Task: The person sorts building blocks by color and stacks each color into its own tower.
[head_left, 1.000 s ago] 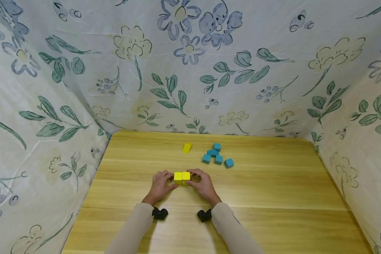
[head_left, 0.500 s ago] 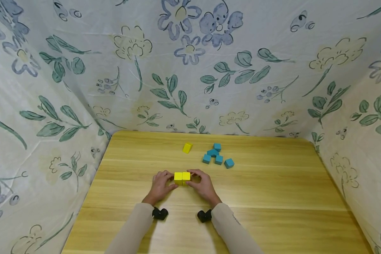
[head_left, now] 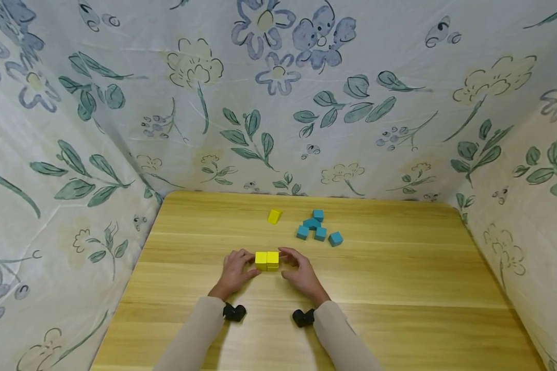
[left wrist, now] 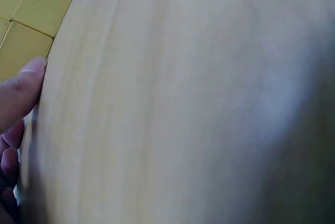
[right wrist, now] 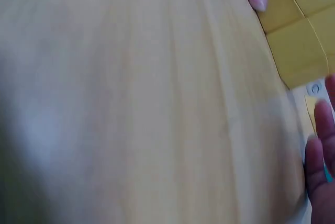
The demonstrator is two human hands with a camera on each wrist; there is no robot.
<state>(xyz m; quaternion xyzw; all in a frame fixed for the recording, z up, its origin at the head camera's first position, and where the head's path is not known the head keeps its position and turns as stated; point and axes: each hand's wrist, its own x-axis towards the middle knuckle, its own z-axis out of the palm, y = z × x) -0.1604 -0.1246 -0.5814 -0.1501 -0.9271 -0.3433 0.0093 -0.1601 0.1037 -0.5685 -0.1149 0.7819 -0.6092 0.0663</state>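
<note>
Several yellow toy blocks (head_left: 261, 261) stand pressed together in two side-by-side columns, two rows high, on the wooden table. My left hand (head_left: 235, 270) holds the left side of this stack; in the left wrist view its thumb (left wrist: 23, 93) lies against the front of a block (left wrist: 25, 48). To the right of the stack is my right hand (head_left: 302, 273), thumb and fingers spread apart. The right wrist view shows a small gap between its fingers (right wrist: 324, 122) and the nearest yellow block (right wrist: 297, 54).
Behind the stack lies one yellow wedge-shaped block (head_left: 274, 216). Several blue cubes (head_left: 336, 239) and a blue roof-shaped block (head_left: 312, 223) lie loosely grouped at the back, right of the wedge. Flowered cloth (head_left: 260, 134) hangs along the back and sides of the table (head_left: 399, 268).
My right thumb has come off the front of the yellow stack, and the right hand has drawn slightly right. The left hand and the blocks stay where they were.
</note>
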